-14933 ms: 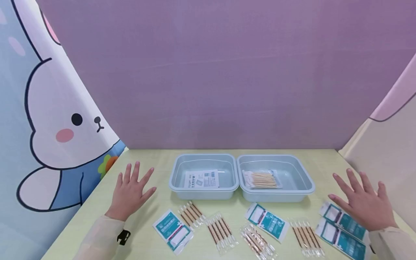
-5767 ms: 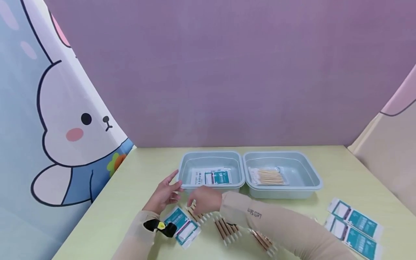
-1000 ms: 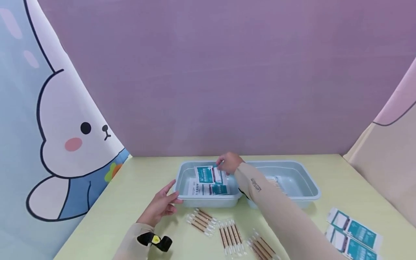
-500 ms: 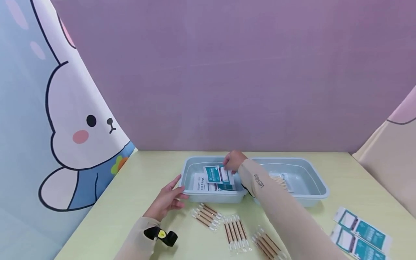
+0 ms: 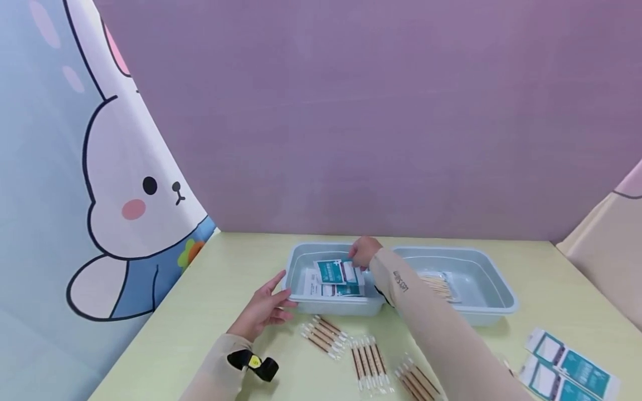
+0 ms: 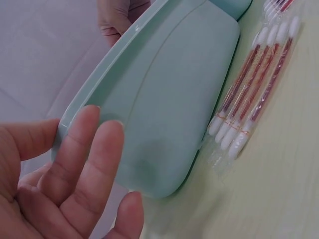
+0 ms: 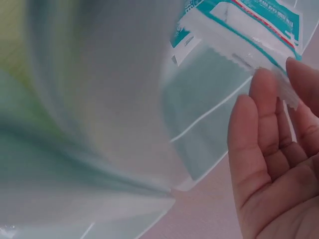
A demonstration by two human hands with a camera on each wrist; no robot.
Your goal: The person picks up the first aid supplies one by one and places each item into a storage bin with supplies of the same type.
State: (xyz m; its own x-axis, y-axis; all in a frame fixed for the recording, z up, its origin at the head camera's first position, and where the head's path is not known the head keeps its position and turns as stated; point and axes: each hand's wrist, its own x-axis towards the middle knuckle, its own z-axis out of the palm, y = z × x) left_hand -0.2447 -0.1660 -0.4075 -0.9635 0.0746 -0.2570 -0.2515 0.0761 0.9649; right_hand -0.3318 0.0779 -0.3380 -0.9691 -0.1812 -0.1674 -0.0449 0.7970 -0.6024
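Note:
My left hand (image 5: 261, 306) holds the front-left corner of the left pale-blue plastic tub (image 5: 333, 307), thumb and fingertips at its rim. Over the same tub, my right hand (image 5: 364, 252) pinches one end of a teal-and-white medical packet (image 5: 329, 272); in the right wrist view the thumb and index finger grip the packet's (image 7: 271, 25) clear edge. Beneath it lie another teal-and-white packet (image 5: 348, 290) and a white printed packet (image 5: 310, 283), partly covered. Whether the held packet touches them is unclear.
The right tub (image 5: 489, 318) contains a bag of wooden cotton swabs (image 5: 436, 286), partly behind my right sleeve. In front lie sealed packs of brown-stemmed swabs (image 5: 323, 336), and two teal packets (image 5: 585, 368) at right. A purple cloth (image 5: 371, 139) stands behind the table.
About six seconds ago the now-held packet's like lay on the table beside my left wrist; that spot shows no packet now. Over the last second, the held packet has come slightly lower in the tub.

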